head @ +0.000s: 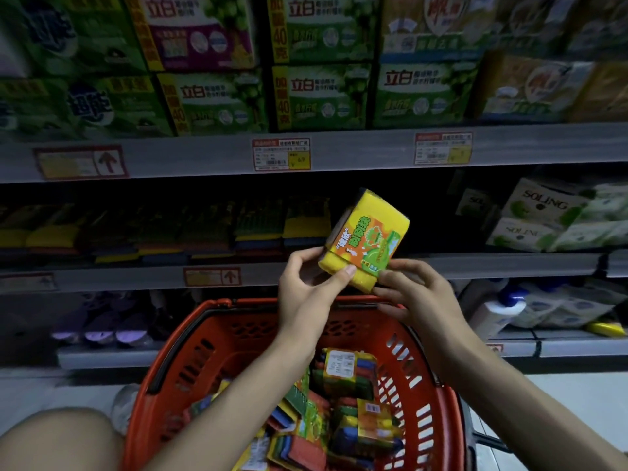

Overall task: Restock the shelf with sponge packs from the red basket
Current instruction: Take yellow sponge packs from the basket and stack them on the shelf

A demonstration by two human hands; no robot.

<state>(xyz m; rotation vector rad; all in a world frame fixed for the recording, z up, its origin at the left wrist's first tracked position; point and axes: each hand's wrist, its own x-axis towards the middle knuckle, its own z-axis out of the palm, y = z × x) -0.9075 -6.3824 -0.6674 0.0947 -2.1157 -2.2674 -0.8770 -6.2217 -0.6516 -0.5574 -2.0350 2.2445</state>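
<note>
A yellow sponge pack [368, 237] with an orange and green label is held tilted in front of the middle shelf [142, 275]. My left hand [311, 287] grips its lower left corner, thumb on the front. My right hand [413, 288] pinches its lower right corner. Below my arms stands the red basket [190, 355], holding several more sponge packs [343, 406]. A row of sponge packs [190, 232] stands on the middle shelf to the left, with a dark gap behind the held pack.
Green detergent boxes [319, 93] fill the upper shelf. White Soling packs [543, 215] sit at the right of the middle shelf. Bottles and refill bags [530, 307] stand lower right, purple items [102, 328] lower left. My knee [57, 440] is at the bottom left.
</note>
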